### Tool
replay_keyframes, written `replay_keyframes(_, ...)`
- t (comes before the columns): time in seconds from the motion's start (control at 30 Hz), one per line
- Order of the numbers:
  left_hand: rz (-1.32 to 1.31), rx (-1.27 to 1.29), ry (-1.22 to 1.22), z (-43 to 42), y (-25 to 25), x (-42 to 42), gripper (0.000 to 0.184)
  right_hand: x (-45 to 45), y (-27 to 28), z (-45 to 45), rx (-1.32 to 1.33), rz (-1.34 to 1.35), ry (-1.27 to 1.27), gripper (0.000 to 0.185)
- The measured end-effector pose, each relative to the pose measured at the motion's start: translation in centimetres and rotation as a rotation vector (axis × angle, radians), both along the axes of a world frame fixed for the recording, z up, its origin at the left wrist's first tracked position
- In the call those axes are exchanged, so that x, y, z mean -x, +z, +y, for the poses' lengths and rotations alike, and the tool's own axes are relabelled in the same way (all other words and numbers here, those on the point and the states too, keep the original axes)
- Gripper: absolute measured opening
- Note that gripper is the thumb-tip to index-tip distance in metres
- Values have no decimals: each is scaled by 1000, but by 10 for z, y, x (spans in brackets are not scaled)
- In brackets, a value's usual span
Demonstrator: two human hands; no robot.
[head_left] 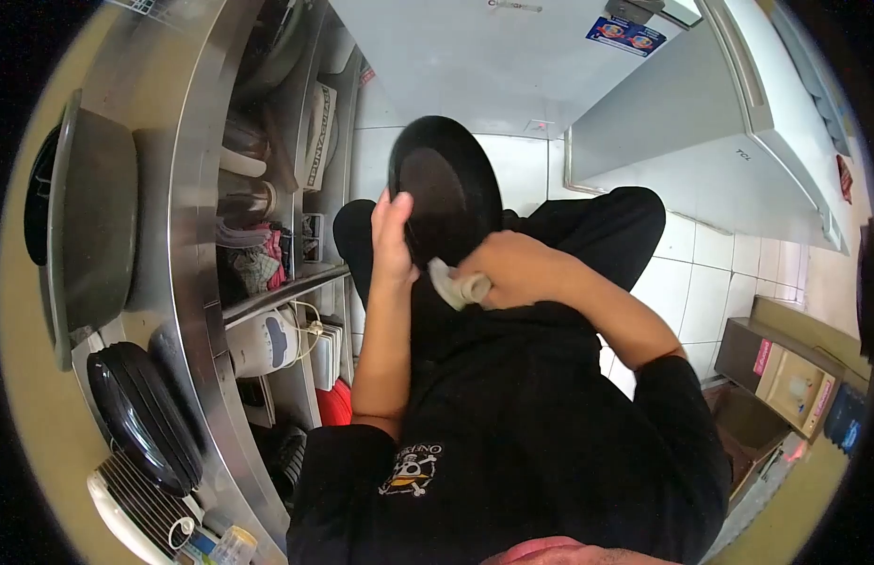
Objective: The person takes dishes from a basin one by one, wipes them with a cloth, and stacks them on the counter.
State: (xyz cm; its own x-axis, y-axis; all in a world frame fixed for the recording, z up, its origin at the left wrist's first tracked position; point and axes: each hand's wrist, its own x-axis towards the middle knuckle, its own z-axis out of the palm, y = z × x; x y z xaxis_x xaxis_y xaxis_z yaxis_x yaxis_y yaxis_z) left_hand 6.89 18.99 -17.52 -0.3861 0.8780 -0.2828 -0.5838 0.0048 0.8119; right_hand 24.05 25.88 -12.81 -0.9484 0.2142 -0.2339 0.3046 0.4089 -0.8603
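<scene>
A black plate (446, 193) is held tilted above my lap, its dark inner face showing. My left hand (393, 240) grips its left edge, with fingers up along the rim. In my right hand (522, 268) is a bunched whitish cloth (461, 285), at the lower part of the plate. The right fingers are closed and partly hidden behind the back of the hand. Whether the cloth touches the plate's surface, I cannot tell.
To the left stands a steel shelf (187, 188) with jars and folded cloths. A grey basin (93, 217) and several black plates (145, 414) rest on its top. Ahead are a white freezer (456, 66) and a TCL appliance (682, 141). Boxes (781, 377) sit at right.
</scene>
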Motion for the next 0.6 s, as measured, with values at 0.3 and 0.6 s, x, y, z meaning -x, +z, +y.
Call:
replay_keyframes(0.3, 186, 8, -146, 12, 24, -21, 43, -7, 16, 29, -845, 104, -429, 60)
replay_keyframes(0.6, 276, -135, 80, 12, 20, -23, 47, -7, -19, -26, -459, -346, -101, 41)
